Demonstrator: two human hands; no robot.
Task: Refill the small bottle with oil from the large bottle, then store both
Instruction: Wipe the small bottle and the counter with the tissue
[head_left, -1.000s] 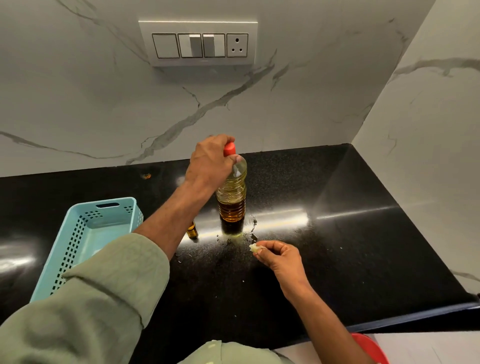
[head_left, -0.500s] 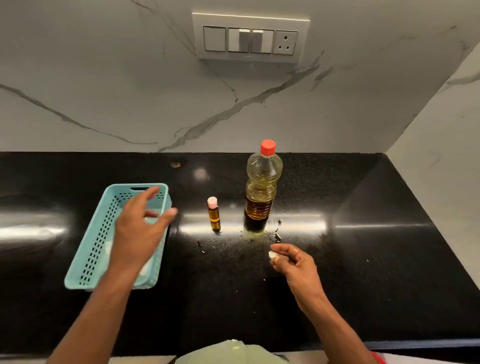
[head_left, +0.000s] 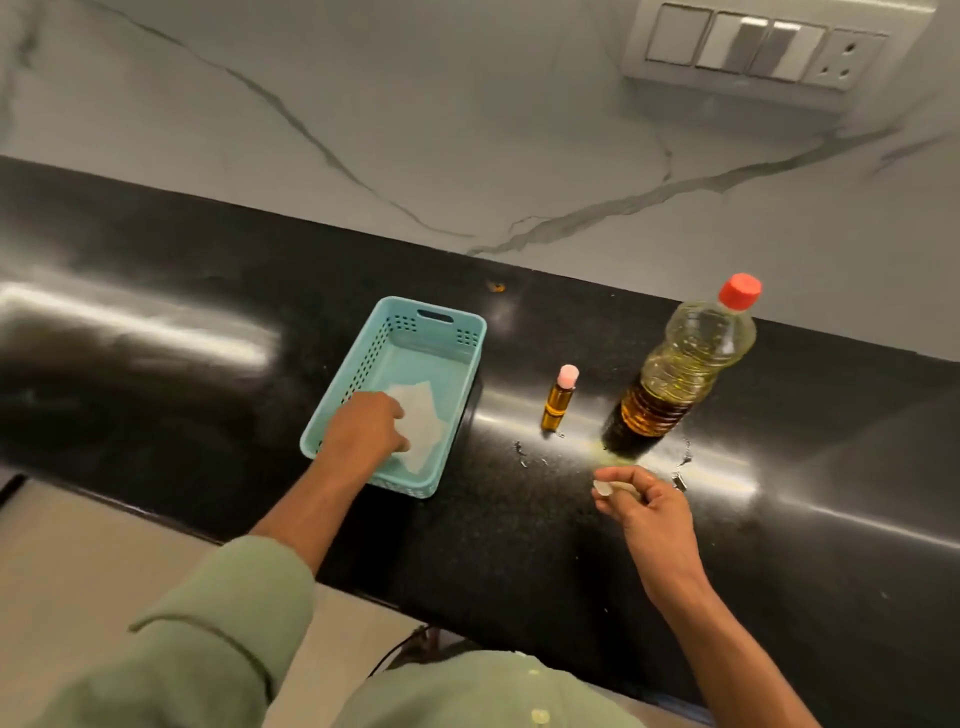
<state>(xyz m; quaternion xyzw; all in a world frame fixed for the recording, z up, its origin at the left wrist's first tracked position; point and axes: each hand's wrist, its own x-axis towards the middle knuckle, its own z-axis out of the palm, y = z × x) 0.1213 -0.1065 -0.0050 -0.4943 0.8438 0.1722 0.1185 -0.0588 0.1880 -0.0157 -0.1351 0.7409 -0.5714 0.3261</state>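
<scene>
**Fetching the tissue before the bottles go away**

My left hand (head_left: 370, 427) is down inside the teal basket (head_left: 470, 332), fingers curled onto the white tissue (head_left: 423, 415) that lies on its floor; I judge I am gathering it, though the grip is not plainly closed round it yet. My right hand (head_left: 647, 506) hovers low over the desk (head_left: 519, 545), pinching a small pale scrap (head_left: 602, 487) between thumb and fingertips, just in front of the large bottle (head_left: 675, 384).

Both bottles stand upright and capped: the large one with its red cap, amber oil low in it, and the small bottle (head_left: 558, 400) with its pink cap just to its left, apart from it and between it and the basket. The refill looks done, so what remains is wiping and storing.

To do this well I should bunch the tissue fully before lifting, so it does not drag on the basket wall, then wipe the drops (head_left: 522, 454) scattered before the bottles. Oily plastic may slip, so I would dry my fingers first.

The desk is glossy black stone with bright streaks of reflected light. Behind it rises a white marble-veined wall (head_left: 363, 104) carrying a switch panel (head_left: 753, 47) at upper right.
</scene>
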